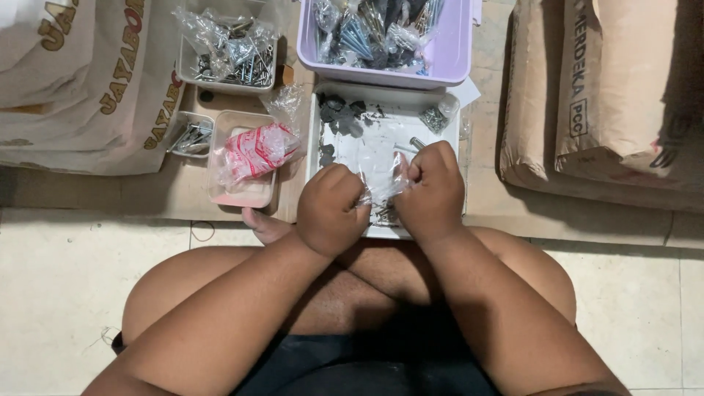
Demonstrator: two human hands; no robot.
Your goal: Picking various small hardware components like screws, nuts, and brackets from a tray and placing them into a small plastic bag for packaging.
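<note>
Both my hands meet over a white tray (381, 147) on the floor in front of my crossed legs. My left hand (331, 209) and my right hand (431, 192) each pinch a side of a small clear plastic bag (383, 192) that holds some small dark metal pieces. Black plastic bits (339, 114) lie at the tray's far left, and a little clump of screws (434, 117) sits at its far right. A metal bolt (416, 142) lies just beyond my right knuckles.
A lilac tub (458, 59) of bagged screws stands behind the tray. To the left are a clear box with a red-and-white packet (253, 150), a small box of nails (192, 138) and a white box of bagged bolts (233, 55). Paper sacks flank both sides (623, 95).
</note>
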